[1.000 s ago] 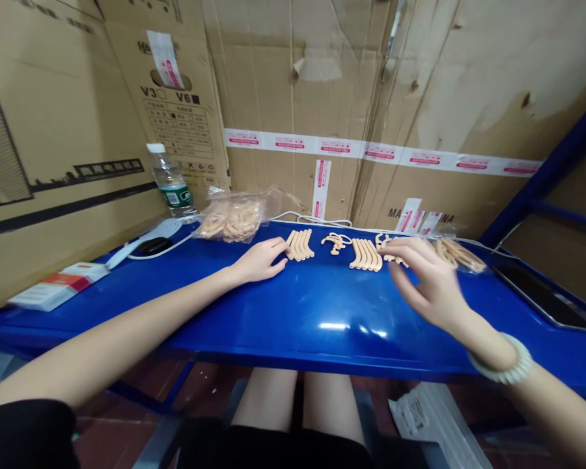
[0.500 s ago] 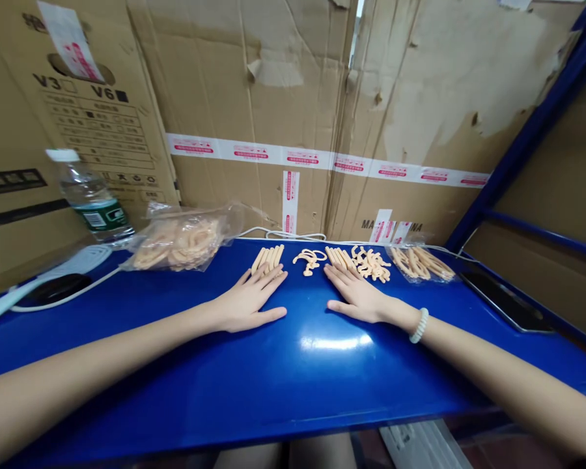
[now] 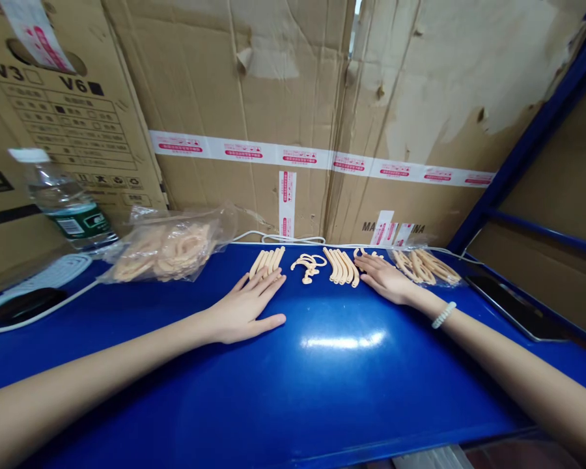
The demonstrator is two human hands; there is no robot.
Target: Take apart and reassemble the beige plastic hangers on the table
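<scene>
1. Left hand is lying flat on the blue table, palm down, fingers spread out and thumb sticking off to the side. It isn't pinching anything.
2. Its fingertips are just reaching the near ends of the left row of curved peach pieces. Those are sitting side by side near the back edge of the table.
3. Right hand is also lying palm down with the fingers stretched out loosely side by side, not curled around anything. Can't tell if something small is sitting under the palm.
4. Its fingers are resting over a loose pile of peach pieces, just beside the middle row of curved pieces, which is lined up neatly to its left.
5. Between the two rows, a small tangle of hook-shaped pieces is lying apart from both hands.
6. A bead bracelet is sitting on the right wrist.
7. A clear bag of the same pieces is lying right of the right hand, and a bigger, fuller bag is sitting well to the left.
8. A water bottle is standing upright at far left, a dark flat screen is lying at far right, and cardboard boxes are walling off the back.
</scene>
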